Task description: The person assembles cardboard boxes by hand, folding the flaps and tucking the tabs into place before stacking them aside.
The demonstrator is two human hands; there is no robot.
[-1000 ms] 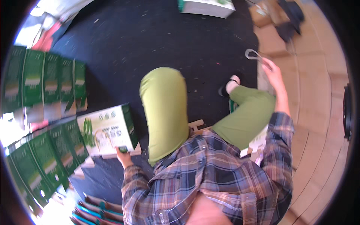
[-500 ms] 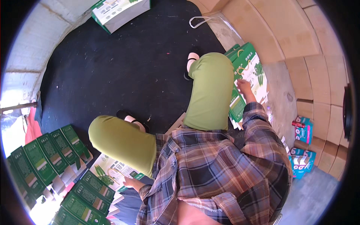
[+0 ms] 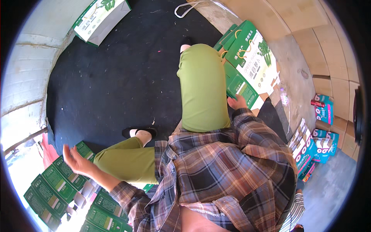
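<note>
My left hand (image 3: 79, 162) is raised over a row of folded green cartons (image 3: 54, 185) at the lower left. Its fingers are apart, and it holds nothing. Beside my right knee, my right hand (image 3: 236, 103) has its fingers curled on the near edge of a green carton panel (image 3: 240, 89); the fingertips are partly hidden. Just beyond it lean several green and white printed cartons (image 3: 257, 63) with yellow cord handles. More green cartons (image 3: 102, 214) lie by my left forearm, at the lower edge.
A green and white box (image 3: 102, 19) sits at the far left on a black mat (image 3: 116, 81). Brown cardboard boxes (image 3: 313, 50) are stacked along the right. Blue packages (image 3: 324, 143) and a small clear bottle (image 3: 284, 96) stand below them. A white strap (image 3: 185, 7) lies at the back.
My left hand has left the white and green carton by my left thigh and risen over the green row. My right hand has come nearer, from the cord handles to the panel's edge.
</note>
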